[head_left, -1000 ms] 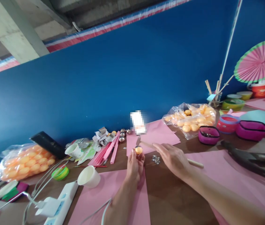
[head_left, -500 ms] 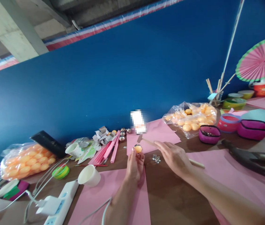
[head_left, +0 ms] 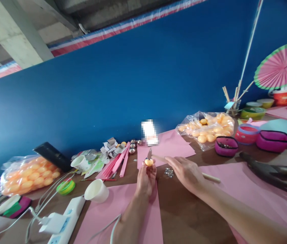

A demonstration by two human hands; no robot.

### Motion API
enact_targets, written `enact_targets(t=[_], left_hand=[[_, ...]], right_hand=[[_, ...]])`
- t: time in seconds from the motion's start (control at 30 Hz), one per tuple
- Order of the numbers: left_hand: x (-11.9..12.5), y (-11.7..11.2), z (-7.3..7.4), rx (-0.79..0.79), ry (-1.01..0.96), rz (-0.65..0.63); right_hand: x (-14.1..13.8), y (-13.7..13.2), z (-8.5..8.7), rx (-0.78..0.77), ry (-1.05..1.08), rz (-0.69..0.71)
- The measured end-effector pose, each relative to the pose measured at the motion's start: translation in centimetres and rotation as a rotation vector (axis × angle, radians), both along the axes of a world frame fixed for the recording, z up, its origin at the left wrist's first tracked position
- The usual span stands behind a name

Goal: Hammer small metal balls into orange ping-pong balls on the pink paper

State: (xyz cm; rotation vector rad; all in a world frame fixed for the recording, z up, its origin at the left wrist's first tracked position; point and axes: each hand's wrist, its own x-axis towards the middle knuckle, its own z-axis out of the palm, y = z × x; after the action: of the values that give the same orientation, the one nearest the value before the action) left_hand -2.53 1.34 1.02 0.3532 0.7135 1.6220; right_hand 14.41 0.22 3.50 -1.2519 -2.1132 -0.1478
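My left hand (head_left: 146, 180) grips a small orange ball (head_left: 149, 163) in its fingertips, above the table's middle. The ball's upper side carries something dark and shiny. My right hand (head_left: 188, 173) is closed round the wooden handle of a small hammer (head_left: 158, 158), whose butt sticks out past the palm. The hammer's head is at the top of the ball and seems to touch it. Just left of my right hand lies a little heap of shiny silver pieces (head_left: 169, 173), too small to name surely. Several silver balls (head_left: 132, 146) sit behind my left hand.
Bags of orange balls stand left (head_left: 31, 174) and right (head_left: 209, 127). A white cup (head_left: 96, 190), a power strip (head_left: 68, 217) and cables lie at left. Pink paper (head_left: 169, 145), purple boxes (head_left: 226, 146) and a large dark hammer-like tool (head_left: 262, 171) are also on the table (head_left: 184, 213).
The hammer's head has come down from above the ball onto its top. My right hand has shifted slightly left and down. My left hand stays in place with the ball.
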Motion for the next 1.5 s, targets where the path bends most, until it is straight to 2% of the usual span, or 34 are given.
enact_targets(t=[0.13, 0.37, 0.57, 1.0, 1.27, 1.5], left_hand=[[0.01, -0.05, 0.28, -0.006, -0.03, -0.045], [-0.14, -0.04, 0.17, -0.048, -0.019, 0.044], [-0.1, -0.11, 0.35, -0.043, -0.019, 0.013], [0.1, -0.19, 0.07, 0.1, -0.019, -0.008], [0.17, -0.15, 0.2, 0.107, -0.001, -0.014], [0.07, -0.25, 0.29, -0.004, 0.003, 0.032]], right_hand=[[0.07, 0.07, -0.14, 0.017, 0.024, -0.023], [0.02, 0.08, -0.11, 0.016, 0.001, -0.015], [-0.02, -0.01, -0.04, 0.047, 0.028, -0.003], [-0.03, 0.08, -0.31, 0.011, 0.019, -0.022], [-0.01, 0.03, -0.28, 0.034, 0.021, -0.019], [-0.07, -0.07, 0.03, 0.052, 0.013, -0.016]])
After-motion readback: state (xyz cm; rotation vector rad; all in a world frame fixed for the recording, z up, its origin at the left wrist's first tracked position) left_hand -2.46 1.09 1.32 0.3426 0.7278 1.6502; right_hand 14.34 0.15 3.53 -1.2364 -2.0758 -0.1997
